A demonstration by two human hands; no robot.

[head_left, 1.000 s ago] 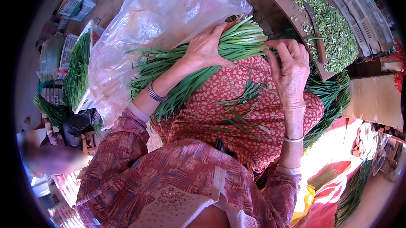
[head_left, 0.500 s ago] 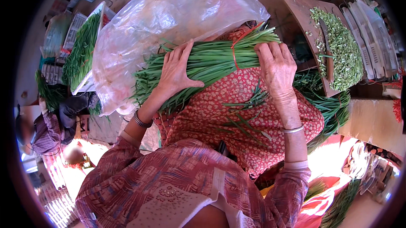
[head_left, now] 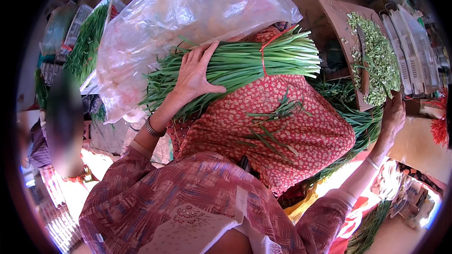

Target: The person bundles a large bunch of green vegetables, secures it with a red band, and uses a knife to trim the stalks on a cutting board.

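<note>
A thick bundle of garlic chives (head_left: 235, 63) lies across my lap, its pale cut ends to the right and leaf tips to the left. A red tie (head_left: 263, 56) circles it near the cut ends. My left hand (head_left: 194, 68) rests flat on the leafy half, fingers stretched over it and thumb spread away. Off to the right, my right hand (head_left: 394, 112) is at the near corner of a board (head_left: 336, 16) heaped with chopped green pieces (head_left: 376, 51). Its fingertips are unclear there. A knife (head_left: 364, 63) lies on the heap.
Loose chive leaves (head_left: 275, 115) lie on the red flowered cloth (head_left: 301, 136) over my lap. Beyond the bundle spreads a clear plastic sheet (head_left: 188, 9). More chives (head_left: 348, 98) lie beneath the board, beside white crates (head_left: 407, 42). A blurred person (head_left: 37, 145) is at the left.
My right hand has left the cut ends of the bundle and moved right and nearer, to the board's corner. My left hand stays on the bundle.
</note>
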